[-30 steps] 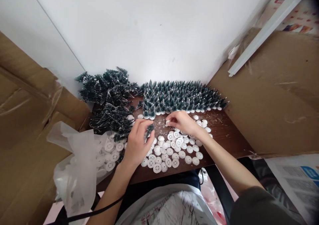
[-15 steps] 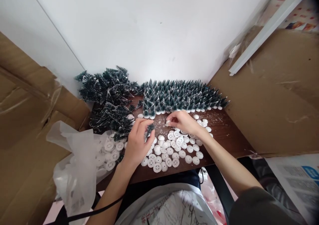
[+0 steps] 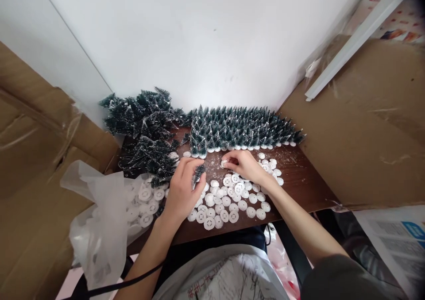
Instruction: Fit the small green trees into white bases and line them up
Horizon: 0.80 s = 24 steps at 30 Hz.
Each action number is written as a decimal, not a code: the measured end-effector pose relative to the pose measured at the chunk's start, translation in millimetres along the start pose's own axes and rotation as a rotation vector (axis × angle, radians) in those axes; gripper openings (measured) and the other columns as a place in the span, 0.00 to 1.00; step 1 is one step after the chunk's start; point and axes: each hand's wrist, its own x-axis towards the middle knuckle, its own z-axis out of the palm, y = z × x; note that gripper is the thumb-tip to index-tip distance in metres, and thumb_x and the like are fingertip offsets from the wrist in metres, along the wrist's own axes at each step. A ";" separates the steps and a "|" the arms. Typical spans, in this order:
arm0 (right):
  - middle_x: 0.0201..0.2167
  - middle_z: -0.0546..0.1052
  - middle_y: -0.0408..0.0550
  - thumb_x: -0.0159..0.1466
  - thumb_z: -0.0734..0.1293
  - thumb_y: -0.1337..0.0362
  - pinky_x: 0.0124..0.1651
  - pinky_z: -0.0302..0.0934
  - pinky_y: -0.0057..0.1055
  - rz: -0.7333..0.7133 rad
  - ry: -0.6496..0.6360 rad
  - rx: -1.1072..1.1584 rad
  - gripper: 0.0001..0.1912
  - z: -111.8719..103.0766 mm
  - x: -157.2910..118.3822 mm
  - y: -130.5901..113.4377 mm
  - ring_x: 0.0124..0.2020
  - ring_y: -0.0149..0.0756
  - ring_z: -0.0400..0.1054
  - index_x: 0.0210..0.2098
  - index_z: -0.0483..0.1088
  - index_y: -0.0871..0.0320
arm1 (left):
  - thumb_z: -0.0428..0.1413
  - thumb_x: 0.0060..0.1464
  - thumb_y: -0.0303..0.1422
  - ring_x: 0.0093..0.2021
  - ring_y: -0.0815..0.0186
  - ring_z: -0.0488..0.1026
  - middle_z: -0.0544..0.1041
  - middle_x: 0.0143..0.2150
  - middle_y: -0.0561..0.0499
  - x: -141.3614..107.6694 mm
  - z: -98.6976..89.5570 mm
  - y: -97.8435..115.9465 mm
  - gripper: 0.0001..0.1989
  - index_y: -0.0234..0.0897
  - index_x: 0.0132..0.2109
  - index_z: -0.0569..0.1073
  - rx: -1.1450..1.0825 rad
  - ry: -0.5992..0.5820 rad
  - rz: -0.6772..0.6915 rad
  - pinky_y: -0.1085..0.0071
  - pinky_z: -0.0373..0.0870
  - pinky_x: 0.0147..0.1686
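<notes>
My left hand (image 3: 186,187) is closed around a small frosted green tree (image 3: 199,172), partly hidden by its fingers. To its right, my right hand (image 3: 244,163) pinches a white round base (image 3: 224,163) between thumb and fingertips. The two hands are apart, with bare dark wood between them. Many loose white discs (image 3: 233,216) lie in front of and below my hands. Behind them stand tight rows of little trees on white bases (image 3: 239,127). At the left is a heap of loose trees (image 3: 142,118).
A clear plastic bag (image 3: 106,220) with more white discs sits at the table's left. Cardboard lines the left (image 3: 29,158) and right (image 3: 372,136) sides. A white wall (image 3: 199,43) rises behind the brown table (image 3: 299,176). A dark cord crosses my left forearm.
My right hand has shifted very slightly toward me, still pinching the white base. My left hand keeps nearly the same place with the tree.
</notes>
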 end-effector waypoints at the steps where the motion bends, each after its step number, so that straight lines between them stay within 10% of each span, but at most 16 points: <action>1: 0.39 0.81 0.51 0.63 0.68 0.70 0.40 0.67 0.35 -0.016 -0.027 0.017 0.05 -0.4 -0.1 0.0 0.35 0.36 0.74 0.38 0.77 0.60 | 0.53 0.59 0.23 0.41 0.65 0.71 0.69 0.45 0.47 -0.2 -0.2 0.0 0.15 0.38 0.52 0.65 -0.003 0.002 -0.002 0.67 0.71 0.42; 24: 0.38 0.81 0.54 0.64 0.68 0.70 0.41 0.67 0.36 -0.067 0.016 -0.069 0.06 10.1 -1.1 -5.8 0.36 0.39 0.75 0.39 0.78 0.62 | 0.53 0.59 0.22 0.40 0.67 0.70 0.69 0.44 0.48 -0.5 0.0 0.0 0.15 0.38 0.52 0.65 -0.008 -0.015 -0.003 0.69 0.70 0.41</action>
